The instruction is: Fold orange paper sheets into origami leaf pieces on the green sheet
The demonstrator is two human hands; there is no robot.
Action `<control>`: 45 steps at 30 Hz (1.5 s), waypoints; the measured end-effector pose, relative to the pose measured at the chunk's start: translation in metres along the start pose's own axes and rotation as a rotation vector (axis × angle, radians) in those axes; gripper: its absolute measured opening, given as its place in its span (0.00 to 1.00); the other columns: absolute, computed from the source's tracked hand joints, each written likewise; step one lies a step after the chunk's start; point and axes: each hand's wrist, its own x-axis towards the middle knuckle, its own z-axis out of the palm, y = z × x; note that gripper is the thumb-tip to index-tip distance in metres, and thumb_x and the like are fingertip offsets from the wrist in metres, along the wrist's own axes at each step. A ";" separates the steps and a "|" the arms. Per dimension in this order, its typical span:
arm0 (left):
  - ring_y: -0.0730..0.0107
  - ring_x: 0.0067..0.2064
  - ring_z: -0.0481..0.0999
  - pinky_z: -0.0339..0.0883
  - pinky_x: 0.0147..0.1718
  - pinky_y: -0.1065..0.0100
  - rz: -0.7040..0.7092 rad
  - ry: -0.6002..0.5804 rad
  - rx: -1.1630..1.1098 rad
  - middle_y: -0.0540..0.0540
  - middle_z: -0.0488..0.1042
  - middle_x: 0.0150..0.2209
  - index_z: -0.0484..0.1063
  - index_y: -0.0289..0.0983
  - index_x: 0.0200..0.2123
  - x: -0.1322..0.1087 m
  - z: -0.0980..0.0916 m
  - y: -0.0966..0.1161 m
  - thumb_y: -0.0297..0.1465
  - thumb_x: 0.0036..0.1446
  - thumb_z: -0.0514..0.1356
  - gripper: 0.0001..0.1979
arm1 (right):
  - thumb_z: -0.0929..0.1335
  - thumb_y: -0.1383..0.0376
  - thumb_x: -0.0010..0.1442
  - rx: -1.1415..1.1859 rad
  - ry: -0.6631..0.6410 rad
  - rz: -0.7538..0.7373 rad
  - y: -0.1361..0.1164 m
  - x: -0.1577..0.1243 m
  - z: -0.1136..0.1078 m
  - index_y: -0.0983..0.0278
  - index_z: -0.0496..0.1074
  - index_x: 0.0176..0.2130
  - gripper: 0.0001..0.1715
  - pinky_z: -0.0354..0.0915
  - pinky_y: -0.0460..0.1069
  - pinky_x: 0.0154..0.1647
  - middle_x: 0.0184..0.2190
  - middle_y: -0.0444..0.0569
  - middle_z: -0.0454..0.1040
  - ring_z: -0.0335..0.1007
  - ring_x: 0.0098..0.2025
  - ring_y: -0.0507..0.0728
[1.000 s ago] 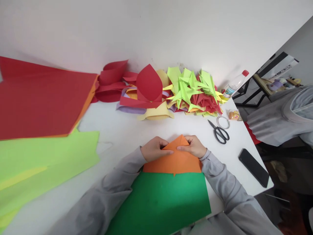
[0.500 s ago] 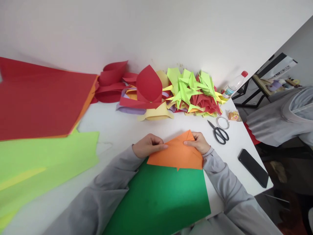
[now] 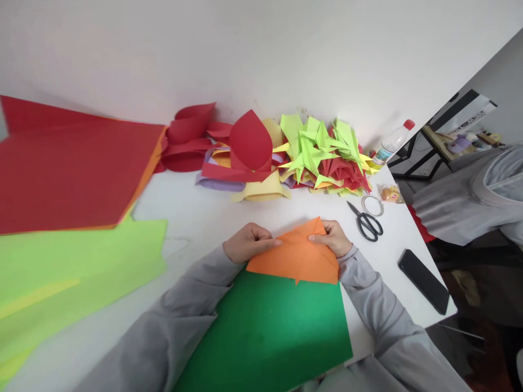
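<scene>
A folded piece of orange paper (image 3: 294,261) is held between my two hands, above the far edge of a green sheet (image 3: 269,332). My left hand (image 3: 251,243) pinches its left edge, thumb on top and fingers curled. On the upper right, my right hand (image 3: 333,238) grips it with the thumb laid across the front and the other fingers behind. Crease lines show on the paper, and a small orange tip pokes out below its lower edge. What the fingers do behind the paper is hidden.
Black-handled scissors (image 3: 365,222), a tape roll (image 3: 372,205) and a black phone (image 3: 424,281) lie on the right. Folded green paper shapes (image 3: 312,147) and red paper loops (image 3: 250,140) line the wall. Red sheets (image 3: 73,174) lie left. A bottle (image 3: 390,144) stands at the back corner.
The view has shifted very slightly. My hands keep the same hold on the orange paper, with no visible change in its folds.
</scene>
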 end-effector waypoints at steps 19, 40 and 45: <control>0.78 0.22 0.56 0.52 0.21 0.74 0.041 -0.066 0.090 0.55 0.59 0.19 0.63 0.35 0.21 0.004 0.015 -0.001 0.49 0.51 0.57 0.22 | 0.77 0.51 0.40 -0.293 -0.202 -0.002 -0.001 -0.003 0.019 0.67 0.74 0.28 0.24 0.64 0.45 0.27 0.22 0.40 0.71 0.64 0.24 0.49; 0.79 0.20 0.50 0.46 0.19 0.73 0.075 -0.106 0.081 0.57 0.50 0.17 0.55 0.37 0.16 0.003 0.007 -0.004 0.48 0.53 0.57 0.25 | 0.77 0.55 0.39 0.070 0.070 0.052 0.001 0.001 0.008 0.67 0.76 0.24 0.18 0.65 0.46 0.25 0.20 0.44 0.75 0.68 0.21 0.50; 0.80 0.17 0.52 0.46 0.17 0.73 0.035 -0.121 -0.002 0.56 0.53 0.14 0.54 0.37 0.15 -0.001 -0.001 -0.006 0.49 0.52 0.58 0.26 | 0.78 0.57 0.39 0.167 0.100 0.061 -0.001 0.002 0.001 0.67 0.76 0.25 0.17 0.68 0.47 0.29 0.22 0.46 0.77 0.72 0.24 0.52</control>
